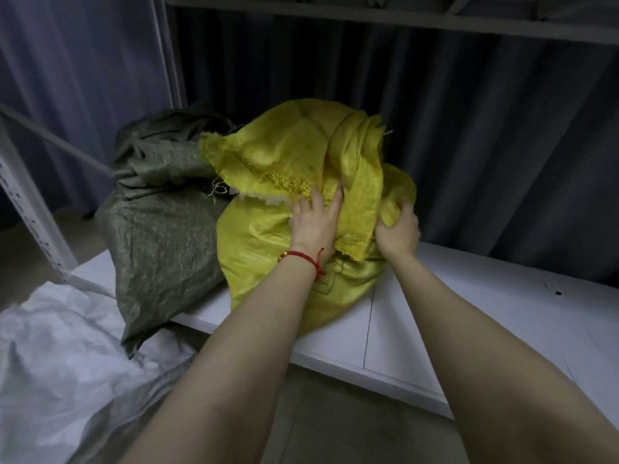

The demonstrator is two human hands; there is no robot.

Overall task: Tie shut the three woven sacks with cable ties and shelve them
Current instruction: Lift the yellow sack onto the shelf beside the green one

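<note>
A full yellow woven sack (284, 152) sits on the white shelf board (469, 316), its frayed mouth flopped over to the left. My left hand (315, 226), with a red string on the wrist, lies on the sack's front with its fingers spread flat against the fabric. My right hand (398, 232) grips a bunch of the yellow fabric on the sack's right side. A green woven sack (160, 236) leans on the shelf just left of the yellow one, touching it. A white woven sack (57, 356) lies low at the left, off the shelf. No cable tie is visible.
A white shelf upright (30, 209) stands at the far left and another shelf board (402, 18) runs overhead. Dark blue curtains (485, 145) hang behind the rack. The shelf board stretches to the right of the yellow sack. Tiled floor shows below.
</note>
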